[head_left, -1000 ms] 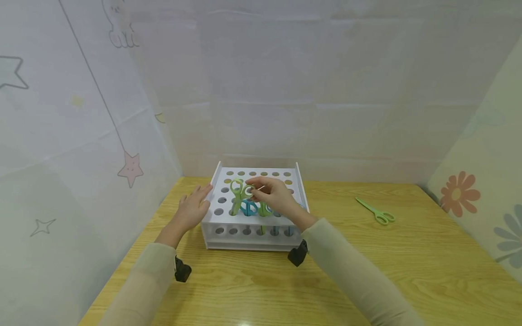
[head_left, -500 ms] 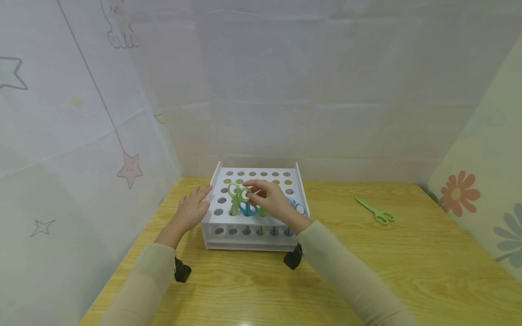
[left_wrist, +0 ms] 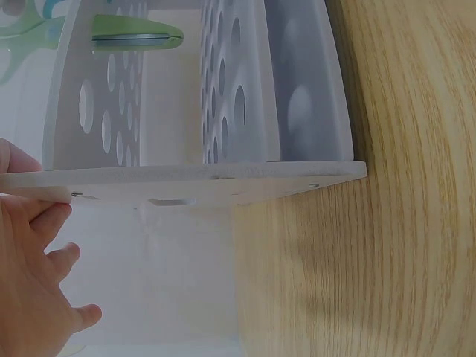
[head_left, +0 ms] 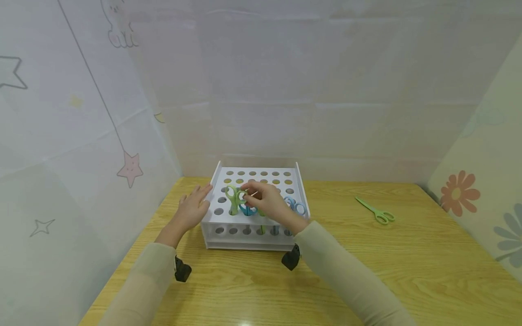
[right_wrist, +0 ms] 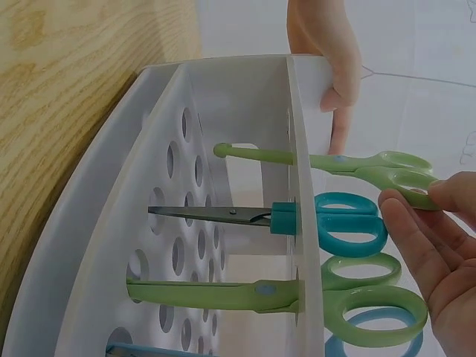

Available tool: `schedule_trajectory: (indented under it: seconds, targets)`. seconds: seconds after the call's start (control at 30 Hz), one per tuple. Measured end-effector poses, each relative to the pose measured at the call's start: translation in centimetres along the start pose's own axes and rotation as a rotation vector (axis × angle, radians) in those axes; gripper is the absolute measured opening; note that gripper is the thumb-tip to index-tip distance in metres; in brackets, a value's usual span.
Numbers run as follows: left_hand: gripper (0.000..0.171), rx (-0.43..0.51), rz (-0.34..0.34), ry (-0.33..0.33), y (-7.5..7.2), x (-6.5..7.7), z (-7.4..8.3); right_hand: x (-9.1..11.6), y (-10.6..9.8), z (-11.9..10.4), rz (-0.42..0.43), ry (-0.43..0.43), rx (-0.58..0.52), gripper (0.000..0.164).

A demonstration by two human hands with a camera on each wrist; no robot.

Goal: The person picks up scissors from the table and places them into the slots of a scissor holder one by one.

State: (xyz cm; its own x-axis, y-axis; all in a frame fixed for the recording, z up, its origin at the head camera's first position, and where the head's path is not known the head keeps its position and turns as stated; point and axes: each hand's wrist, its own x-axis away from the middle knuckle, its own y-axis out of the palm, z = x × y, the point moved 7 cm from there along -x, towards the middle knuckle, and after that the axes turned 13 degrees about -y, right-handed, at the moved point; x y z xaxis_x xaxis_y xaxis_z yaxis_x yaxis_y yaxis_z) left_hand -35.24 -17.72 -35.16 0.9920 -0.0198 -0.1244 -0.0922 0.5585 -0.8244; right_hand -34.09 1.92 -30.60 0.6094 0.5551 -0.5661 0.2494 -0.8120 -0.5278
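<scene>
A white rack [head_left: 253, 219] with rows of round holes stands on the table. My left hand [head_left: 193, 208] holds its left side panel, thumb and fingers on opposite faces in the left wrist view [left_wrist: 33, 275]. My right hand [head_left: 265, 201] pinches one handle loop of green scissors [head_left: 233, 199], whose tip points down through a front-row hole. In the right wrist view that tip stands above the lower shelf [right_wrist: 172, 160]. Teal scissors [right_wrist: 349, 223] sit in the neighbouring hole, with a second green pair [right_wrist: 372, 297] beyond them. My right hand partly covers these in the head view.
Blue-handled scissors [head_left: 299, 208] stand in the rack's front right. Another green pair [head_left: 377, 212] lies on the wooden table [head_left: 367, 271] to the right. Printed white sheets [head_left: 261, 90] enclose the back and sides.
My right hand has moved slightly left and down with the green scissors, which sit lower in the hole. More of the blue-handled scissors shows. My left hand stays in place.
</scene>
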Motion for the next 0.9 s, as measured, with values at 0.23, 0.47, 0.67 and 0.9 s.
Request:
schedule_trajectory:
  seconds: [0.23,0.47,0.67,0.9]
  targets:
    - [0.052,0.008,0.000,0.001,0.0,0.0,0.0,0.1,0.7,-0.1,-0.049,0.034,0.079,0.023]
    - [0.051,0.001,-0.004,0.000,-0.1,0.1,0.2,0.0,1.2,-0.5,-0.073,0.010,0.200,0.019]
    - [0.052,-0.003,-0.004,-0.005,-0.2,0.1,0.2,0.1,1.8,-0.5,-0.102,0.014,0.206,0.019]
    - [0.051,0.005,0.001,-0.001,-0.2,0.2,0.2,0.2,2.3,-0.4,-0.118,0.037,0.229,0.019]
